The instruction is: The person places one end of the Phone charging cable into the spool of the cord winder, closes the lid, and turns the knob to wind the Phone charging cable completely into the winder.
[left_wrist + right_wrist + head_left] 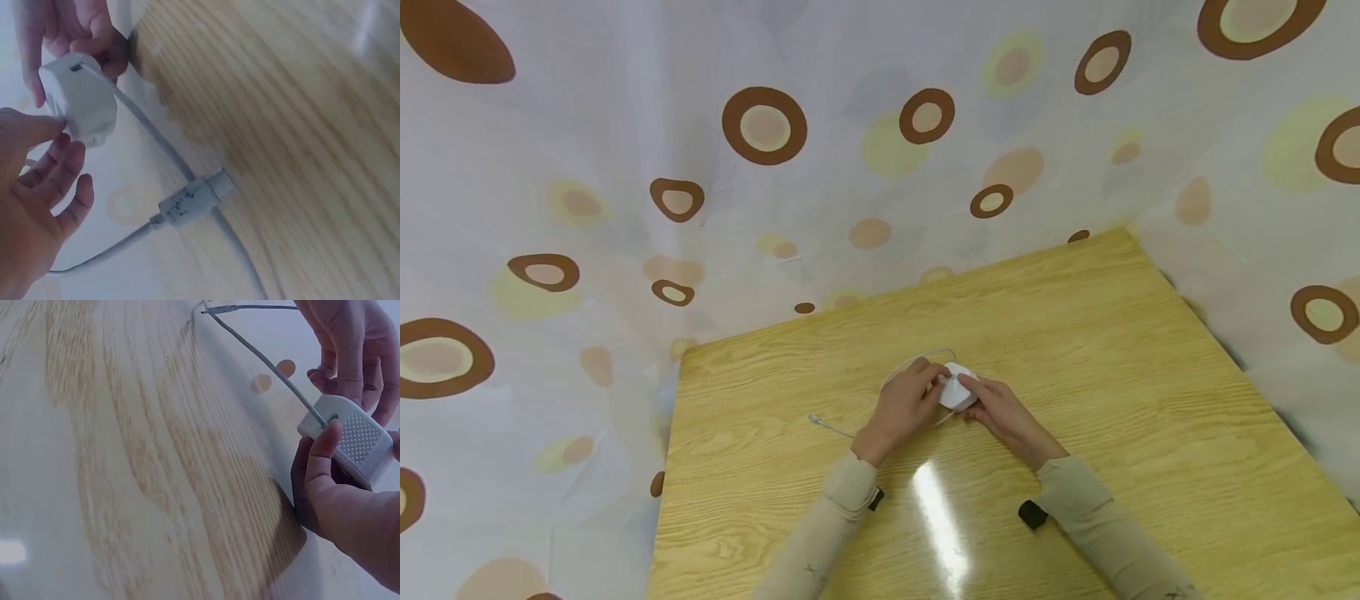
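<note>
Over the wooden table, both hands hold a white charger-like block (958, 392) with faceted sides. In the right wrist view, one face of the block (362, 440) has a studded texture, and a cable comes out of a slot. My right hand (1009, 421) grips it from the right, its thumb beside the slot. My left hand (904, 404) pinches the other side between thumb and fingertips. The thin white cable (150, 128) hangs from the block, and its plug end (190, 201) crosses another stretch of cable in the left wrist view.
The wood-grain table (760, 483) carries a bright light reflection. Behind it and along its sides hangs a white sheet (850, 50) with brown and yellow round patterns. A cable tip (815, 419) lies to the left of my left hand.
</note>
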{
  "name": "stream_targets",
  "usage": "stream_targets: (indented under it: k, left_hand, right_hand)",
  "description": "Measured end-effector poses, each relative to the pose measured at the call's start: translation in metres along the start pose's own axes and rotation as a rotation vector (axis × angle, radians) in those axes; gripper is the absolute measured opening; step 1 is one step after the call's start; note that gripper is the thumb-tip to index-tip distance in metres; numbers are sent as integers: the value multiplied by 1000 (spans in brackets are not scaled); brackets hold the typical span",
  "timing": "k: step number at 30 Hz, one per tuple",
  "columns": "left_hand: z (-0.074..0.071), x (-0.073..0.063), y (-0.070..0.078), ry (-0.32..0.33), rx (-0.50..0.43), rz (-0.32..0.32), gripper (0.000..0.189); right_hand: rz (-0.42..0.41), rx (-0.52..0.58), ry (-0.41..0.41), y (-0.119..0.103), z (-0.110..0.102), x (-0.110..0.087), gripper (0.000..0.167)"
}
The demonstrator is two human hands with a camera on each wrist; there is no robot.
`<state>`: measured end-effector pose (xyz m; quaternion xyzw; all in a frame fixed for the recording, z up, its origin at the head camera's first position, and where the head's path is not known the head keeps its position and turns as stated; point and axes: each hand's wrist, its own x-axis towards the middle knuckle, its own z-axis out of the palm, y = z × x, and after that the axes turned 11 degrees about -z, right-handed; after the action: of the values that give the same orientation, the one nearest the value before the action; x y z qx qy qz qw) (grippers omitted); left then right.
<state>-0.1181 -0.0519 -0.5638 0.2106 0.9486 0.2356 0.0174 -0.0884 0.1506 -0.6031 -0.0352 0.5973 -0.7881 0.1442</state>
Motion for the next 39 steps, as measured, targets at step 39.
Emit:
stream_targets:
  k: [39]
  left_hand:
    - [15, 4, 16, 15, 18, -192, 25]
  right_hand:
    - [32, -18, -26, 0, 1, -4, 59]
